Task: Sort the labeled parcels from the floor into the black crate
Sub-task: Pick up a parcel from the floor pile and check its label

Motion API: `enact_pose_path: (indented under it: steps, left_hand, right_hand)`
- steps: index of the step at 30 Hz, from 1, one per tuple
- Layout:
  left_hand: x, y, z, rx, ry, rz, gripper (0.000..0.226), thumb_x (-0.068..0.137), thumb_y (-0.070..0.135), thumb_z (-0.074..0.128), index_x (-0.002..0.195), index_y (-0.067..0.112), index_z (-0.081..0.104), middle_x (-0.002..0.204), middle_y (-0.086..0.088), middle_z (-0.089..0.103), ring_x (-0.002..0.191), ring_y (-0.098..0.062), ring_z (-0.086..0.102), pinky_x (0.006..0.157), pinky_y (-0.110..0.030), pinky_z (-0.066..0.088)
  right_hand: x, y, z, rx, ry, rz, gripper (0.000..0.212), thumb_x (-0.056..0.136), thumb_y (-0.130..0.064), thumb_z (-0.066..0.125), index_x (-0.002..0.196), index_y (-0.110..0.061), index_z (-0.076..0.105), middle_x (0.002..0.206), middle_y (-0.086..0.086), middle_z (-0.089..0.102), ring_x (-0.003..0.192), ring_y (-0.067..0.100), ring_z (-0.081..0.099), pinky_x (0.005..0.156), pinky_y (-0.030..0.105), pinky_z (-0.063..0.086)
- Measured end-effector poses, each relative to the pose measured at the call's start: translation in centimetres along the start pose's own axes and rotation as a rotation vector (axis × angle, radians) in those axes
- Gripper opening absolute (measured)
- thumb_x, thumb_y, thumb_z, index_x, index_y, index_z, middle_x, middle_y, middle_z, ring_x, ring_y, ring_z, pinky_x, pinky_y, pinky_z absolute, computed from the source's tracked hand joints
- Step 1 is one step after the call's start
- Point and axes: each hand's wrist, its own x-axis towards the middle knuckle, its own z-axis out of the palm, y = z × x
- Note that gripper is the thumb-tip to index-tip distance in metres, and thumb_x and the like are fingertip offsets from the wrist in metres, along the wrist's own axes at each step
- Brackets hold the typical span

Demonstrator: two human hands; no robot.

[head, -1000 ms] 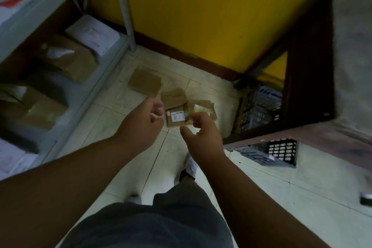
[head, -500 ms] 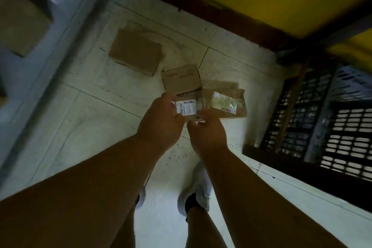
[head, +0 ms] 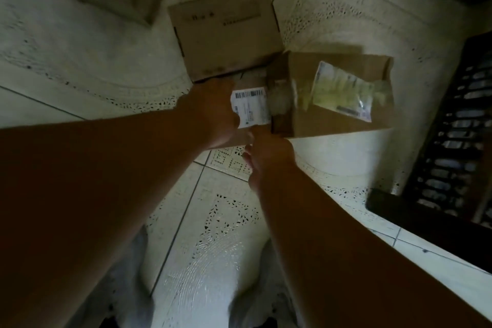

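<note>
Parcels lie on the floor (head: 80, 66): 1 labeled parcel (head: 251, 112) grasped by left hand (head: 210, 112) and right hand (head: 269, 154), 3 untouched; black crate (head: 452, 125) waits beside.

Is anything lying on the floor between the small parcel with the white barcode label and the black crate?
Yes. The wider parcel with the clear pouch lies directly to the right of the small labeled parcel, between it and the black crate. Both the left hand and the right hand are already at the small parcel.
</note>
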Motion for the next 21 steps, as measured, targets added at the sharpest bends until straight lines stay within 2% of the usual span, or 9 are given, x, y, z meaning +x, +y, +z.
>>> enact_pose_path:
  steps: [2, 4, 6, 7, 11, 13, 16, 19, 21]
  left_hand:
    - [1.3, -0.5, 0.9, 0.128, 0.024, 0.016, 0.045, 0.084, 0.025, 0.07, 0.124, 0.022, 0.048, 0.125, -0.008, 0.057, 0.111, -0.031, 0.058, 0.088, -0.048, 0.053]
    - [2.3, -1.1, 1.4, 0.313, 0.059, 0.053, 0.059, 0.084, 0.034, 0.07, 0.134, 0.019, 0.041, 0.131, -0.01, 0.05, 0.118, -0.032, 0.051, 0.094, -0.047, 0.047]
    - [2.9, -1.1, 1.2, 0.416, 0.074, 0.061, 0.066, 0.084, 0.041, 0.068, 0.138, 0.017, 0.038, 0.133, -0.011, 0.047, 0.121, -0.032, 0.047, 0.094, -0.046, 0.043]
    - [3.1, -0.9, 1.0, 0.425, 0.059, 0.039, 0.068, 0.084, 0.043, 0.068, 0.138, 0.017, 0.037, 0.134, -0.011, 0.046, 0.123, -0.031, 0.045, 0.095, -0.046, 0.043]
    - [4.3, -0.4, -0.5, 0.219, -0.063, -0.048, 0.068, 0.081, 0.042, 0.07, 0.139, 0.022, 0.042, 0.137, -0.01, 0.044, 0.127, -0.03, 0.044, 0.098, -0.046, 0.047]
    - [4.7, -0.6, -1.8, 0.086, -0.136, -0.046, 0.072, 0.081, 0.04, 0.071, 0.144, 0.025, 0.038, 0.141, -0.011, 0.044, 0.126, -0.029, 0.049, 0.096, -0.044, 0.052]
    - [5.0, -1.1, -2.6, 0.165, -0.14, -0.051, 0.069, 0.084, 0.041, 0.07, 0.144, 0.024, 0.038, 0.145, -0.015, 0.039, 0.126, -0.031, 0.049, 0.098, -0.046, 0.05]
    - [5.3, -1.7, -1.3, 0.215, -0.123, -0.099, 0.076, 0.087, 0.05, 0.066, 0.148, 0.021, 0.032, 0.143, -0.015, 0.047, 0.125, -0.034, 0.052, 0.097, -0.048, 0.049]
    - [5.5, -2.1, -0.3, 0.247, -0.082, -0.113, 0.072, 0.086, 0.055, 0.064, 0.141, 0.016, 0.039, 0.133, -0.013, 0.056, 0.119, -0.034, 0.055, 0.095, -0.047, 0.05]
  right_hand:
    - [1.6, 0.2, 0.8, 0.087, 0.036, 0.074, 0.032, 0.091, -0.019, 0.061, 0.12, -0.006, 0.059, 0.12, 0.018, 0.063, 0.083, 0.02, 0.056, 0.086, 0.046, 0.053]
    - [2.2, -0.1, 1.6, 0.158, 0.095, 0.158, 0.036, 0.086, -0.027, 0.067, 0.12, -0.018, 0.058, 0.114, 0.012, 0.065, 0.093, 0.021, 0.06, 0.07, 0.043, 0.054]
    - [2.3, -0.8, 2.1, 0.174, 0.108, 0.213, 0.039, 0.085, -0.034, 0.068, 0.121, -0.023, 0.055, 0.115, 0.007, 0.064, 0.101, 0.028, 0.062, 0.071, 0.043, 0.053]
    - [2.2, -1.0, 2.2, 0.178, 0.103, 0.223, 0.042, 0.086, -0.036, 0.068, 0.123, -0.022, 0.055, 0.116, 0.007, 0.065, 0.104, 0.029, 0.063, 0.073, 0.042, 0.054]
    - [1.1, -2.2, 1.3, 0.284, 0.085, 0.238, 0.034, 0.08, -0.033, 0.077, 0.109, -0.02, 0.064, 0.098, 0.005, 0.073, 0.086, 0.019, 0.068, 0.046, 0.026, 0.045]
    - [0.7, -2.9, 0.7, 0.302, 0.016, 0.232, 0.027, 0.08, -0.023, 0.078, 0.105, -0.016, 0.069, 0.095, 0.007, 0.074, 0.081, 0.017, 0.066, 0.054, 0.026, 0.048]
    - [0.9, -3.9, 0.2, 0.301, -0.032, 0.211, 0.015, 0.083, -0.022, 0.076, 0.096, -0.017, 0.071, 0.091, 0.005, 0.073, 0.082, 0.017, 0.065, 0.068, 0.028, 0.054]
    - [1.8, -4.6, 1.3, 0.176, -0.06, 0.118, 0.017, 0.088, -0.03, 0.073, 0.101, -0.019, 0.07, 0.094, 0.003, 0.076, 0.09, 0.022, 0.07, 0.076, 0.037, 0.056]
    - [2.6, -4.8, 2.5, 0.111, -0.036, 0.041, 0.022, 0.089, -0.028, 0.071, 0.108, -0.018, 0.067, 0.1, 0.007, 0.076, 0.094, 0.026, 0.072, 0.077, 0.039, 0.057]
